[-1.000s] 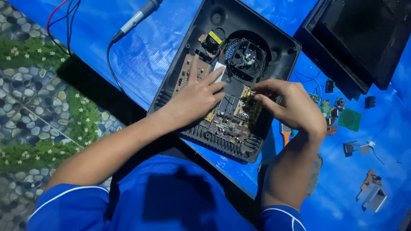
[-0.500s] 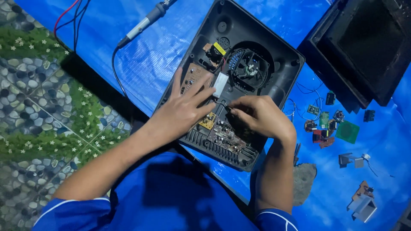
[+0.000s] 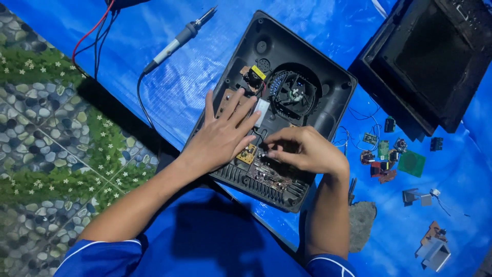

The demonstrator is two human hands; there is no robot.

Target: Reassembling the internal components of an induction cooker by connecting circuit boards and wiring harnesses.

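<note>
From the head view, your left hand (image 3: 223, 134) lies flat with fingers spread on the brown circuit board (image 3: 259, 161) inside the open black plastic appliance housing (image 3: 271, 110), which sits near the middle of the crinkled blue plastic tarp (image 3: 154, 77). Your right hand (image 3: 307, 150) is curled with its fingertips (image 3: 269, 154) pinched together over the board's near part; whether they grip a small part or only press on it cannot be told. Beyond your hands, the round black cooling fan (image 3: 296, 95) sits in the housing's far half.

The grey-handled soldering iron (image 3: 179, 38) lies toward the tarp's far left edge, its black cord trailing close to the housing. Small green and dark loose circuit parts (image 3: 392, 154) are scattered to the right, just beside the black framed top panel (image 3: 430, 61) at the far right corner.

Judging from this, pressing hard with the flat palm could flex the board and crack solder joints. The pinched piece could slip into the housing. A snagged cord could drag the iron across the tarp and, if hot, melt it.
</note>
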